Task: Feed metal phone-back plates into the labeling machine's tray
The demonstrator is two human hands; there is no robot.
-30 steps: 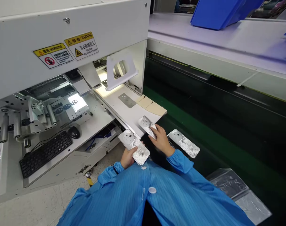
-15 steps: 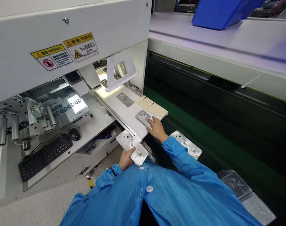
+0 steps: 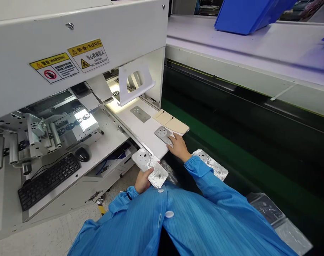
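Note:
My left hand [image 3: 143, 180] is closed on the edge of a phone back cover [image 3: 148, 165], a rounded plate with camera holes at its far end and crinkled, shiny film over its near part. The thumb lies on top; the other fingers are hidden underneath. On the white platform [image 3: 153, 142] of the machine, my right hand [image 3: 179, 146] grips the near end of a grey phone back cover [image 3: 163, 133], fingers over its top. Farther in on that platform lies a flat grey sheet [image 3: 140, 113] with similar holes.
Another film-covered plate [image 3: 211, 163] lies beside my right sleeve. A cream pad [image 3: 171, 121] borders the platform. To the left are a keyboard [image 3: 48, 181], a mouse [image 3: 82, 154] and machine rollers [image 3: 55, 133]. A white hinged frame [image 3: 136, 85] overhangs the platform. Blue bins [image 3: 244, 17] stand behind.
The view has turned slightly, so the machine appears a little farther left. My right hand and its cover have shifted slightly toward the platform's near right edge. My left hand keeps its hold.

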